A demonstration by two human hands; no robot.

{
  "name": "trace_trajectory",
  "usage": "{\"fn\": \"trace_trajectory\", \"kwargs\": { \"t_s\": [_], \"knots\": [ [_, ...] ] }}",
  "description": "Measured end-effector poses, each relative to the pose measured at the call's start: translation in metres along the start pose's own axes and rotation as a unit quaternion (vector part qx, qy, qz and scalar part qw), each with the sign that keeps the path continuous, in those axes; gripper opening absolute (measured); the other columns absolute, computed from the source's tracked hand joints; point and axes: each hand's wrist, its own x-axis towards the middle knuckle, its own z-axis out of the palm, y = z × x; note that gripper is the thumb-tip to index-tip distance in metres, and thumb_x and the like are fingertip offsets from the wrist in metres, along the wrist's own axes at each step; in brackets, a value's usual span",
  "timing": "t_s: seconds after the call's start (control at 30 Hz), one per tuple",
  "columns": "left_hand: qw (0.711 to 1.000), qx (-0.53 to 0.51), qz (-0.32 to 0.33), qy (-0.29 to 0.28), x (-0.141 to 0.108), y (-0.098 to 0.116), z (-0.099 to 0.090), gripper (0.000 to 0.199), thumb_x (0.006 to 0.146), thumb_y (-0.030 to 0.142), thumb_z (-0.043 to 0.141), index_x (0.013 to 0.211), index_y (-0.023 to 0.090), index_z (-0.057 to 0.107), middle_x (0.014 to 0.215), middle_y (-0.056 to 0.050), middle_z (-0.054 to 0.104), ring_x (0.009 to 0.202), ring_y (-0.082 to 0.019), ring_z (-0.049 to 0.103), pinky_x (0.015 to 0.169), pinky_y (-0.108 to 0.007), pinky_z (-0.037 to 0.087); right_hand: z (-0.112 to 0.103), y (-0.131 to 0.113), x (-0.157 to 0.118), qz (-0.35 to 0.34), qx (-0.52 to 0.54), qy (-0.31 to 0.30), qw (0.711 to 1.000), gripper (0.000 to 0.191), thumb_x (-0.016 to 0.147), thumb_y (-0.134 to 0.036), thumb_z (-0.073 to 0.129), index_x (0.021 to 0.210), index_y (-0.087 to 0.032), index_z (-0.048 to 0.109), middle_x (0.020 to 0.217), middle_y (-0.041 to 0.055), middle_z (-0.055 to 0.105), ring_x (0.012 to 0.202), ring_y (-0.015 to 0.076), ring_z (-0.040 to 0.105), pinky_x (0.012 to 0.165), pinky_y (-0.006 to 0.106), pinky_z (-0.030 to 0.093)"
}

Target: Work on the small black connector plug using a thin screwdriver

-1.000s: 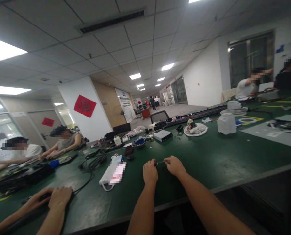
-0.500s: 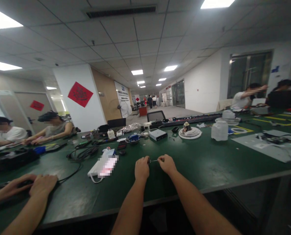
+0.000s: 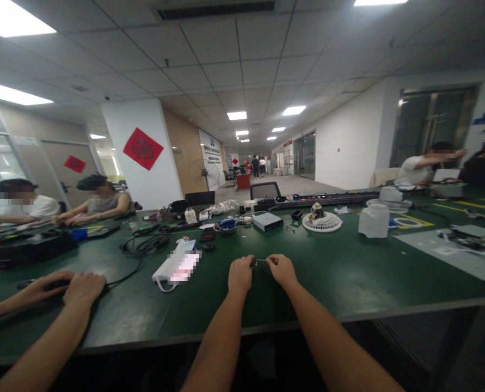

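Over the green table (image 3: 332,288), my left hand (image 3: 240,274) is closed, fingers wrapped round a small dark part (image 3: 253,262) that pokes out at the fingertips. Opposite it, my right hand (image 3: 283,269) pinches a thin metal rod (image 3: 261,261), like a screwdriver shaft. The rod spans the short gap between both hands and meets the dark part. Most of what lies inside the fingers is hidden, so I cannot tell its full shape.
Another person's hands (image 3: 83,287) rest on a dark cabled object at left. Nearby lies a white pouch (image 3: 166,267). Beyond stand a grey box (image 3: 268,221), a white fan grille with motor (image 3: 322,221) and a translucent plastic container (image 3: 373,220). A grey sheet (image 3: 466,258) lies right.
The whole view has shifted slightly, with the scene sliding to the right. Both my hands keep the same hold, and the gap between them looks nearly unchanged.
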Motion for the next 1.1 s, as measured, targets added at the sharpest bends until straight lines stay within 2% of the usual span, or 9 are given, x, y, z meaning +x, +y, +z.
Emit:
{"fn": "trace_trajectory", "kwargs": {
  "t_s": [0.13,0.3,0.4,0.57,0.67,0.8,1.1],
  "knots": [
    [1.0,0.006,-0.025,0.012,0.001,-0.001,0.004,0.036,0.099,0.034,0.061,0.131,0.018,0.058,0.132,-0.011,0.061,0.116,-0.027,0.061,0.1,-0.051,0.051,0.002,-0.002,0.0,0.013,-0.009,0.005,1.0,0.025,0.1,-0.035,0.06,0.116,-0.017,0.066,0.118,0.0085,0.069,0.102,0.0221,0.068,0.09,0.044,0.056],
    [0.997,0.009,-0.07,0.015,0.003,-0.005,0.012,0.04,0.099,0.036,0.06,0.135,0.018,0.056,0.134,-0.012,0.059,0.117,-0.028,0.061,0.1,-0.052,0.05,0.004,-0.001,0.003,0.061,-0.036,0.029,0.997,0.027,0.1,-0.037,0.059,0.117,-0.017,0.065,0.116,0.0083,0.069,0.099,0.0215,0.069,0.088,0.043,0.057],
    [0.996,0.009,-0.089,0.015,0.006,-0.008,0.018,0.043,0.099,0.036,0.06,0.138,0.019,0.054,0.141,-0.012,0.055,0.124,-0.03,0.057,0.104,-0.054,0.047,0.005,0.0,0.004,0.083,-0.06,0.048,0.994,0.029,0.1,-0.038,0.059,0.12,-0.017,0.064,0.119,0.0092,0.068,0.101,0.0225,0.068,0.09,0.044,0.056],
    [0.993,0.009,-0.118,0.005,0.011,-0.012,0.027,0.048,0.098,0.04,0.061,0.14,0.019,0.052,0.15,-0.013,0.047,0.137,-0.034,0.046,0.112,-0.061,0.036,0.007,-0.001,0.005,0.058,-0.091,0.043,0.993,0.031,0.097,-0.037,0.064,0.121,-0.017,0.064,0.128,0.0103,0.064,0.115,0.0269,0.063,0.098,0.05,0.051],
    [0.993,0.005,-0.12,-0.005,0.013,-0.014,0.031,0.052,0.097,0.043,0.061,0.142,0.019,0.05,0.152,-0.013,0.044,0.139,-0.035,0.043,0.114,-0.062,0.032,0.008,0.001,0.007,0.053,-0.097,0.022,0.994,0.027,0.097,-0.034,0.065,0.118,-0.017,0.066,0.124,0.0092,0.066,0.111,0.0257,0.064,0.096,0.049,0.053],
    [0.992,0.0,-0.123,-0.015,0.015,-0.016,0.033,0.056,0.097,0.046,0.06,0.145,0.02,0.048,0.156,-0.013,0.04,0.142,-0.036,0.038,0.116,-0.063,0.029,0.005,0.005,0.012,0.094,-0.093,0.021,0.991,0.026,0.099,-0.034,0.061,0.119,-0.017,0.065,0.121,0.0091,0.067,0.104,0.023,0.067,0.091,0.045,0.056],
    [0.991,0.008,-0.133,-0.024,0.016,-0.017,0.033,0.053,0.097,0.046,0.06,0.142,0.019,0.051,0.154,-0.013,0.043,0.141,-0.035,0.041,0.115,-0.062,0.03,0.0,0.006,0.021,0.208,-0.063,0.034,0.975,0.029,0.101,-0.036,0.058,0.125,-0.021,0.063,0.128,0.0105,0.065,0.106,0.0227,0.066,0.091,0.044,0.056]
  ]
}}
